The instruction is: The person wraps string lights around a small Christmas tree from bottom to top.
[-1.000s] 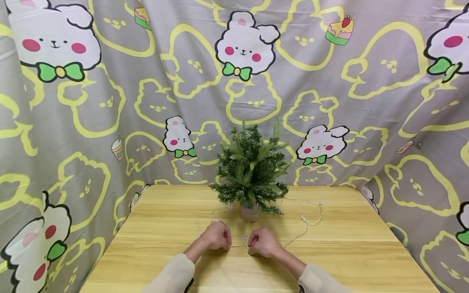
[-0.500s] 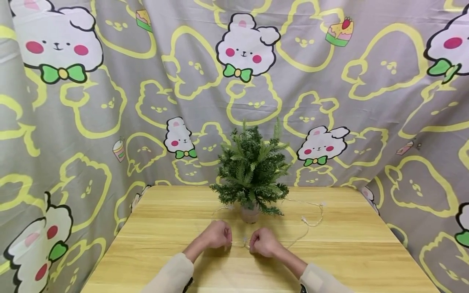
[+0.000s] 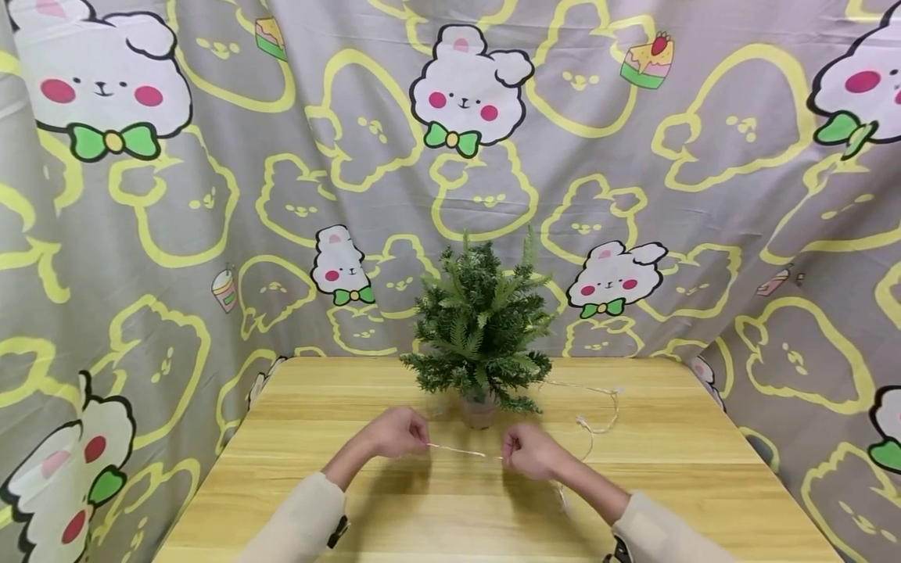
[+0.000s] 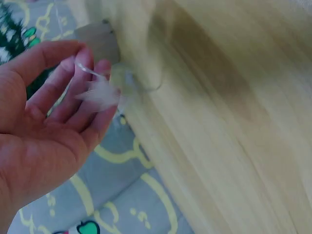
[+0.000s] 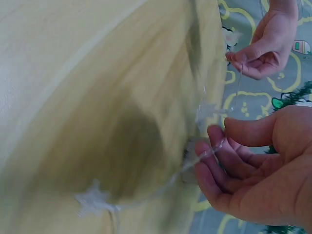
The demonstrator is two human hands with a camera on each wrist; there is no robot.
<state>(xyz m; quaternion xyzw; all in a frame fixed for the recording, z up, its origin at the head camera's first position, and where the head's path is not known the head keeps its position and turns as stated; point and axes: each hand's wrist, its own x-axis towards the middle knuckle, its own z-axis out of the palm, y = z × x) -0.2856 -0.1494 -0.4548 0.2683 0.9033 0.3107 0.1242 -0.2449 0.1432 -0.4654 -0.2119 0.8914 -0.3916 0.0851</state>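
Note:
A thin light string (image 3: pixel 457 450) is stretched between the two hands in front of a small green tree (image 3: pixel 482 320) in a pale pot (image 3: pixel 479 412). The left hand (image 3: pixel 400 432) pinches one end of the stretch; in the left wrist view a blurred whitish piece (image 4: pixel 100 95) lies against that hand's (image 4: pixel 53 102) fingers. The right hand (image 3: pixel 533 451) pinches the string on the other side. In the right wrist view, a clear star (image 5: pixel 92 199) hangs on the string beyond the right hand (image 5: pixel 263 165), and another star (image 5: pixel 207 113) sits between the hands.
More of the string (image 3: pixel 607 426) curves over the wooden table (image 3: pixel 669 500) right of the tree. A patterned curtain (image 3: pixel 394 188) hangs behind the table and at both sides.
Both hands have risen off the tabletop and moved apart, with the string between them drawn straighter. The string's loop left of the pot has gone from there.

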